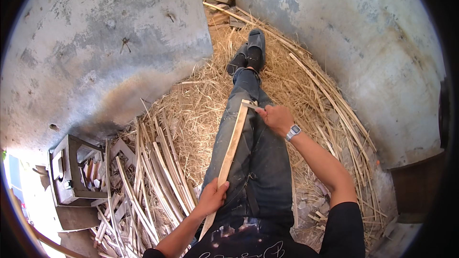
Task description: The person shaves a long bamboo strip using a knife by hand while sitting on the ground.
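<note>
A long, flat, pale bamboo strip (232, 147) lies lengthwise over my legs, its far end near my knees. My left hand (213, 198) is closed round the strip close to my lap. In my right hand (277, 118) is a knife (250, 107), its handle mostly hidden by the fingers. The short, dull blade reaches left across the strip near its far end and appears to touch it. A watch (293, 132) is on my right wrist.
Thin shavings (191, 110) cover the floor around my outstretched legs. Several long strips (158, 177) lie at the left, more strips (334, 100) along the curved right wall (373, 67). A dark wooden frame (76, 193) stands at the far left. A grey wall (105, 43) rises at the back left.
</note>
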Demonstrator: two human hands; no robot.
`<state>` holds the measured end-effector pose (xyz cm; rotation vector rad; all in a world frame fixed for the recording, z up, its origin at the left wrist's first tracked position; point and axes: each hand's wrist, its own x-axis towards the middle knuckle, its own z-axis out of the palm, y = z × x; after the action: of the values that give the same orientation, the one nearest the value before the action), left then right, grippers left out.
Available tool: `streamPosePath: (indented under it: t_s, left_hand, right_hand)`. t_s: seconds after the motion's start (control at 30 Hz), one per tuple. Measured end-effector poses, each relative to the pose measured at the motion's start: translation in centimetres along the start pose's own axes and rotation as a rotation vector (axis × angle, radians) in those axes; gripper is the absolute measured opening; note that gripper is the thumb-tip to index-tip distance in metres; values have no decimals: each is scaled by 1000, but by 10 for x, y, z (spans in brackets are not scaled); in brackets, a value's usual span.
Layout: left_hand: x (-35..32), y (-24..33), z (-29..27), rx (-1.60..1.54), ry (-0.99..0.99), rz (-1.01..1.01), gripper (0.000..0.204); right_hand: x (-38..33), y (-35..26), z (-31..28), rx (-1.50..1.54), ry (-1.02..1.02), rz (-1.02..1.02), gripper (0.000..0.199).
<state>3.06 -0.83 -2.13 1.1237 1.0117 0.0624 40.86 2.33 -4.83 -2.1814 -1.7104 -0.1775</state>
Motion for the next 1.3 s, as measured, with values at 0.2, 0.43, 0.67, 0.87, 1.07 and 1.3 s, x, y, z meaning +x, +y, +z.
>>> streamPosePath:
  t_s: [0.2,0.43,0.67,0.87,1.07,1.3]
  left_hand:
    - [-6,5,3,-5,23,-31,27]
    - [-5,-2,4,-12,-65,-16,27]
    - [-7,1,3,-102,-62,-57,25]
    - [-5,-5,5,-70,-48,-36,25]
    - [-4,-8,6,152,57,48,30]
    - [-4,-8,3,324,166,149,34]
  right_hand:
    - [-36,-54,3,106,-132,-106,70]
    - [10,76,11,42,-19,290,74]
    - [-51,-64,-19,178,-114,-21,70]
    - [-102,-99,-18,258,-223,-57,68]
    - [-95,-89,-6,211,-188,-116,65]
    - [-62,-65,23,164,-25,-67,63]
